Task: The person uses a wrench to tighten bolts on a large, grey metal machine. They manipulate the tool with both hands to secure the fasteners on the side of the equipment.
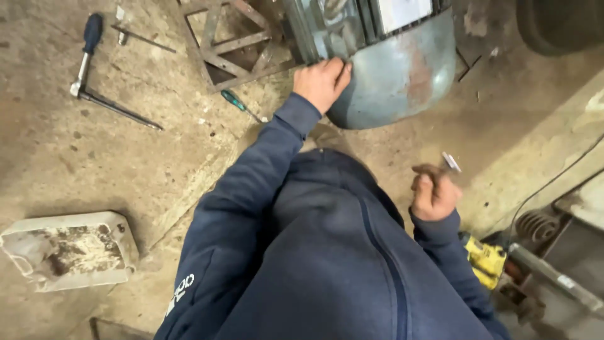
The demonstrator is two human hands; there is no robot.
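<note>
The large blue-grey electric motor (390, 63) lies on the concrete floor (126, 157) at the top of the view, its rounded, rust-marked end cover turned toward the person. The left hand (322, 80) rests flat against the rim of that cover, fingers together and pressed onto the metal, seemingly steadying the housing. The right hand (434, 192) is held apart, lower and to the right, closed in a fist around a small dark tool (440, 169) with a short bright metal tip; what kind of tool it is cannot be told. By the look of it, the step in hand is work on the end cover, and the next move would call for bringing the tip to the cover while the housing is kept from rolling. Just left of the motor sits a metal frame (233, 44), with a green-handled screwdriver (239, 104) below it. Farther left lie a blue-handled ratchet (88, 53) and a long rod. A dirty white cover (69, 249) sits lower left; a yellow power tool (486, 261) lies lower right.
</note>
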